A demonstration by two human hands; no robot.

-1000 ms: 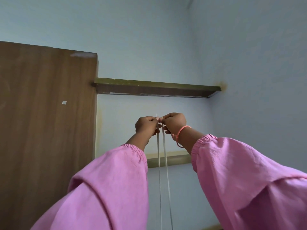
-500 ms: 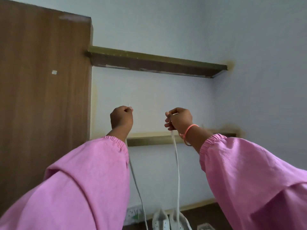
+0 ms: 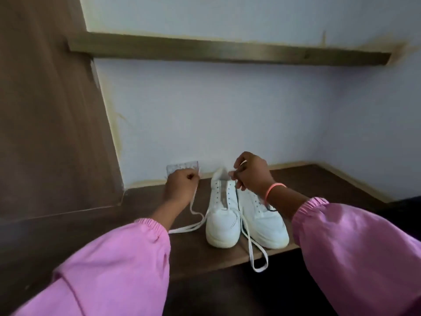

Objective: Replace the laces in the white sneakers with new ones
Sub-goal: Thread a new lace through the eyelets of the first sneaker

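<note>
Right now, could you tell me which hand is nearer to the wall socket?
Left. The left hand is right in front of the socket, overlapping its lower edge in the head view while gripping a lace. The right hand is off to the socket's right, above the sneakers.

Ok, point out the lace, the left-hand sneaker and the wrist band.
lace [image 3: 258,254], head view, on the loop past the shelf edge.
left-hand sneaker [image 3: 222,224], head view, on its toe cap.
wrist band [image 3: 274,188], head view, on the orange band.
</note>
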